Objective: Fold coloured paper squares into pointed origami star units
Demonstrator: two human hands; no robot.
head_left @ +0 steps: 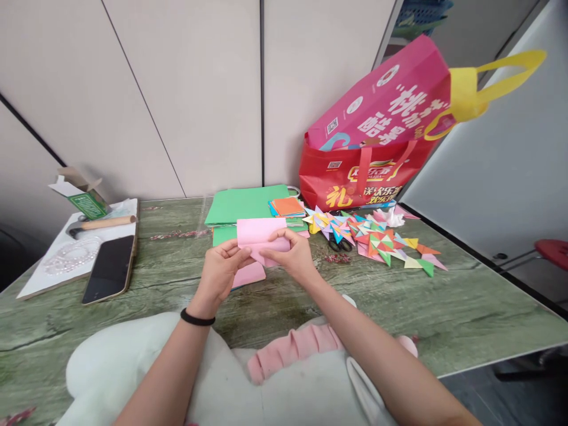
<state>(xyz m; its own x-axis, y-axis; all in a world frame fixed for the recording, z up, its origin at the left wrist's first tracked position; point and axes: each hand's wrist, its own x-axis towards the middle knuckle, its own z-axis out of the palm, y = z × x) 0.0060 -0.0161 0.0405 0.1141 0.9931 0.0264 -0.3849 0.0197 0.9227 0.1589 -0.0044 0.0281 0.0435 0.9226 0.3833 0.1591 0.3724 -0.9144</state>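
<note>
Between both hands I hold a sheet of pink paper, partly folded along its lower edge. My left hand pinches the lower left corner, thumb in front. With thumb and fingers, my right hand grips the right side. Below the paper, a pink paper pad lies on the table, partly hidden by the hands. Behind it rests a stack of green paper, with small orange and blue squares on its right end.
Folded multicoloured paper triangles spread at the right, near black scissors. A red gift bag stands behind them. At left are a phone, a hammer and a green box. A pale plush toy lies under my forearms.
</note>
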